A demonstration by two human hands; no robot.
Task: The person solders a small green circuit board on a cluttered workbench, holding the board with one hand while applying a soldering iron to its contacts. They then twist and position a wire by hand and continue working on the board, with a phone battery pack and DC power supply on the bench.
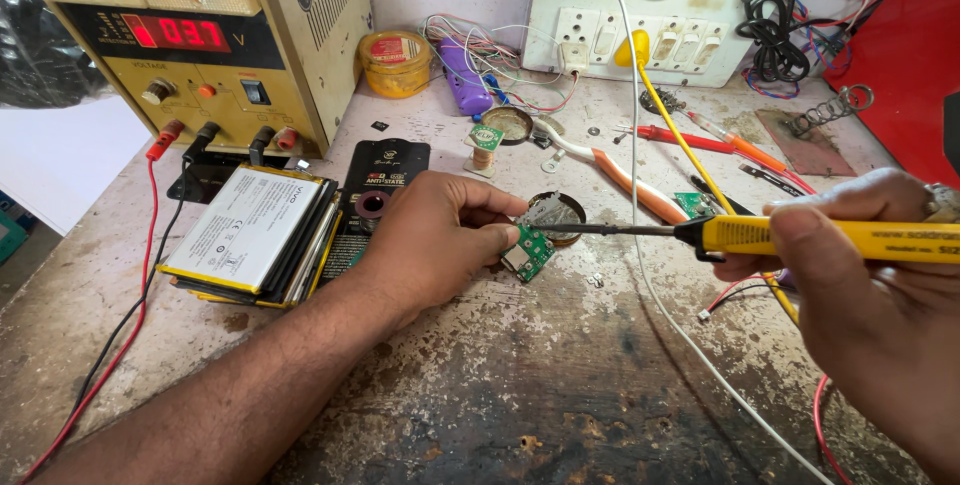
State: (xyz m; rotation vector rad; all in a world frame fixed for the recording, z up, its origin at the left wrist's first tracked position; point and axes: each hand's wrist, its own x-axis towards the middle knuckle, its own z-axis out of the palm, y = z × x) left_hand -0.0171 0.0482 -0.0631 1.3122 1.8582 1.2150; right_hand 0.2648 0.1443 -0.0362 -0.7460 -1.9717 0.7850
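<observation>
My left hand [435,235] pinches a small green circuit board [529,252] and holds it just above the worn workbench [520,385]. My right hand [860,275] grips a yellow soldering iron [800,237] by its handle. The iron's dark metal tip [600,229] points left and reaches the top edge of the board. Behind the board sits a small round tin [562,213], partly hidden by it.
A beige bench power supply [200,35] with a red display stands at back left, with red and black leads [150,205] running down. Flat phone batteries [250,235] lie stacked beside my left wrist. Orange-handled pliers [620,175], a yellow tin [396,62], screwdrivers [690,140] and a wall socket board [640,35] fill the back.
</observation>
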